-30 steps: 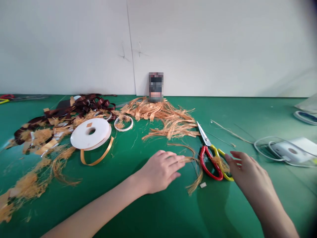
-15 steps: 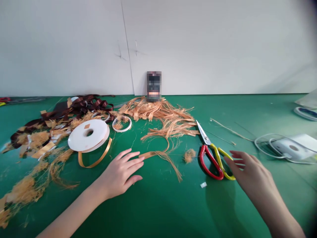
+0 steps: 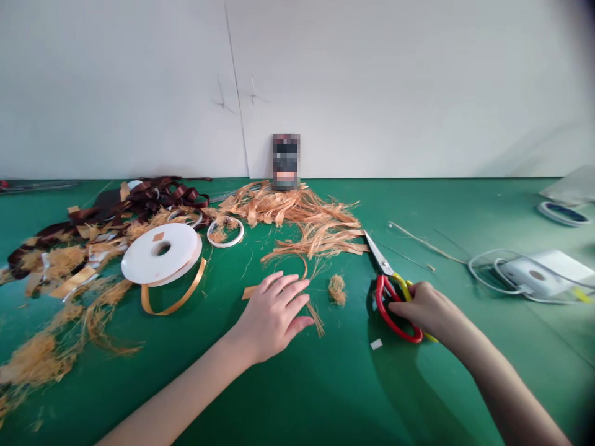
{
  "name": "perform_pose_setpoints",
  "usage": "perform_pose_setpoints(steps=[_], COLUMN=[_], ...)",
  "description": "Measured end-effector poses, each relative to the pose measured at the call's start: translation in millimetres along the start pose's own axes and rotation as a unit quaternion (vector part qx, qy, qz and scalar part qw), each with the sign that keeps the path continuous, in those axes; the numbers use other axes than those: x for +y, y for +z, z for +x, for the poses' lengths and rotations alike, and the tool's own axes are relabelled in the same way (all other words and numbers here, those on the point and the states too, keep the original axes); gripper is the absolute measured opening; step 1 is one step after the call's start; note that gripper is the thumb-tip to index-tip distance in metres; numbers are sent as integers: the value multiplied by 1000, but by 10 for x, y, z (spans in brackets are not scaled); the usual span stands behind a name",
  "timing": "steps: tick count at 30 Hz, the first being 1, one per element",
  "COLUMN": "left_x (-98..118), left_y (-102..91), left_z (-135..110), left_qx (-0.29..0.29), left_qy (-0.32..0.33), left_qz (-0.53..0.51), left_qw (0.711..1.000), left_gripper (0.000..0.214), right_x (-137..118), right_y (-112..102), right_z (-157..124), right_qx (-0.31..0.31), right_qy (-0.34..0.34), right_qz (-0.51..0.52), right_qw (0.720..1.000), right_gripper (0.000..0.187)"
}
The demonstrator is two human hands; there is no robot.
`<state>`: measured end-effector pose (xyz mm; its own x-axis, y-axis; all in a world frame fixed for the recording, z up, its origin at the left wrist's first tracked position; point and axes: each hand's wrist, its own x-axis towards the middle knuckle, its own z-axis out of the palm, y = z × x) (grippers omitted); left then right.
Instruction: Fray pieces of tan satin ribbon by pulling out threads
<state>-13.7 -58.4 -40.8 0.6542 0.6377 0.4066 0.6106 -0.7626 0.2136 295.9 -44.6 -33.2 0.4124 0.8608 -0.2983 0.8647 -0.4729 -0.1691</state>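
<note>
My left hand lies flat with fingers spread on a frayed orange ribbon strip on the green table. My right hand is curled over the yellow handle of the scissors, whose red handle and steel blades lie on the table pointing away from me. A small tuft of orange fibres sits between the two hands. A tiny white scrap lies in front of the scissors.
A white ribbon spool with a loose orange tail stands at left, near a white ring. Orange ribbon shreds and dark brown ribbon are heaped behind. A white device with a cable lies at right. A wall closes the back.
My right hand moved left and closed onto the scissors' handle. My left hand swept the frayed strip to the left, then came back toward the middle and rests on it.
</note>
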Motion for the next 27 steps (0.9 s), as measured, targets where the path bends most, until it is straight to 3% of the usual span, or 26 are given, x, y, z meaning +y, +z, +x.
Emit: perform_pose_setpoints(steps=[3, 9, 14, 16, 22, 27], left_x=[15, -25, -26, -27, -25, -17], left_y=[109, 216, 227, 227, 208, 197], left_z=[63, 25, 3, 0, -9, -12], left_qx=[-7, -5, 21, 22, 14, 14], left_qy=[-11, -21, -30, -31, -29, -27], left_qz=[-14, -28, -28, -30, -34, -38], left_qw=[1000, 999, 999, 999, 999, 999], left_gripper=[32, 31, 28, 28, 29, 29], right_x=[27, 281, 433, 499, 679, 499], right_y=[12, -74, -270, -330, -357, -297], right_z=[-52, -287, -409, -425, -492, -626], right_qx=[38, 95, 107, 124, 89, 105], right_qy=[-4, -75, -11, -16, -135, -212], right_qz=[3, 40, -37, -72, -136, -210], right_qw=[999, 992, 994, 990, 977, 949], right_gripper=[12, 24, 37, 39, 45, 42])
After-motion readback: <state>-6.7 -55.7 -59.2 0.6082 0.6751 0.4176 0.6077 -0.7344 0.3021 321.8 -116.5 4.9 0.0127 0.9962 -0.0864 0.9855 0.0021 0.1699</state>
